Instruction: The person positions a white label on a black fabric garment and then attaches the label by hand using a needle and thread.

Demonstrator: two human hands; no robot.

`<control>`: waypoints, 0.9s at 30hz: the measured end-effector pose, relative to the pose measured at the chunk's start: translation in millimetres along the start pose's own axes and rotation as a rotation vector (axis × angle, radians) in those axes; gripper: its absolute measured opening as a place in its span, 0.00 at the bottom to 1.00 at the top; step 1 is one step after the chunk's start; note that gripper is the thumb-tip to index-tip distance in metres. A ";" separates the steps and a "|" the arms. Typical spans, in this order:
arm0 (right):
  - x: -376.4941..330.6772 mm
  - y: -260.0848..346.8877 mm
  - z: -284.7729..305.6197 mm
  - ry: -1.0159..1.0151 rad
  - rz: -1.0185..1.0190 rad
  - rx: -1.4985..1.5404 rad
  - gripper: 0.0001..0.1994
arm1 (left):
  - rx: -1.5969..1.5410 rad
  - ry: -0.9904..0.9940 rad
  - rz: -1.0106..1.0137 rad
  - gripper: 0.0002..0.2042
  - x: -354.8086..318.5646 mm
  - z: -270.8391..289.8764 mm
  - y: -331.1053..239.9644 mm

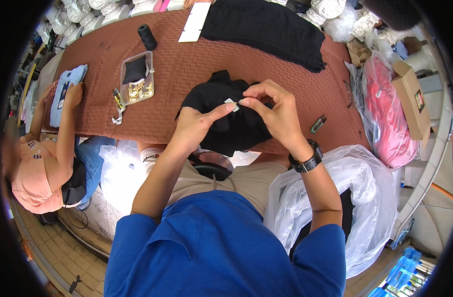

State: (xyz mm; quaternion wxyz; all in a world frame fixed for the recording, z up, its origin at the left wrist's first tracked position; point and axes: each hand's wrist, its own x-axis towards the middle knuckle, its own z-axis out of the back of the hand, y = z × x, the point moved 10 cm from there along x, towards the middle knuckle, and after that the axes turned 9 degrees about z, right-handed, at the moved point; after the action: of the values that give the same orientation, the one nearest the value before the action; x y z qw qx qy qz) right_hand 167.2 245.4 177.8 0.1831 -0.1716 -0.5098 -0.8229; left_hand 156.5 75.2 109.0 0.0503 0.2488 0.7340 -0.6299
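Observation:
A black garment (236, 133) lies bunched at the table's near edge and hangs toward my lap. My left hand (199, 121) is closed on it, the thumb pressed against a small white label (231, 104). Just right of the label, my right hand (278, 111) pinches with thumb and forefinger. Whatever is between those fingertips is too small to name. Farther left stands a clear plastic box (152, 91) holding many small gold pins (139, 91) and a black pincushion (134, 70).
Green thread snips (318, 123) lie right of my hands; yellow-handled snips (118, 99) lie beside the box. A black thread spool (147, 37), white card (194, 22) and folded black garments (266, 32) are farther back. At left a co-worker handles a light-blue garment (66, 94). A plastic bag (335, 198) bulges at my right.

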 end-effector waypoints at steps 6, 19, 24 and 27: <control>-11.2 -0.8 -5.7 -0.112 -0.087 0.151 0.08 | -0.033 -0.029 -0.058 0.16 2.7 -4.3 -0.3; -0.7 71.9 1.2 -0.083 0.407 -0.152 0.04 | 0.108 -0.101 -0.177 0.14 6.7 -4.2 -5.4; 13.1 143.1 123.6 -0.400 0.460 0.207 0.06 | 0.148 -0.162 -0.176 0.14 14.1 9.8 3.9; 3.6 202.3 205.3 -0.443 0.638 0.098 0.10 | 0.193 -0.161 -0.100 0.15 17.9 9.3 8.5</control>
State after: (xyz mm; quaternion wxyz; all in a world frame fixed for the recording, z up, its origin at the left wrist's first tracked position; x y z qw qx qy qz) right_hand 280.0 346.5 423.0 0.3232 -0.4860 -0.4966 -0.6424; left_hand 142.3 72.5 92.6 0.0535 0.1642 0.6750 -0.7173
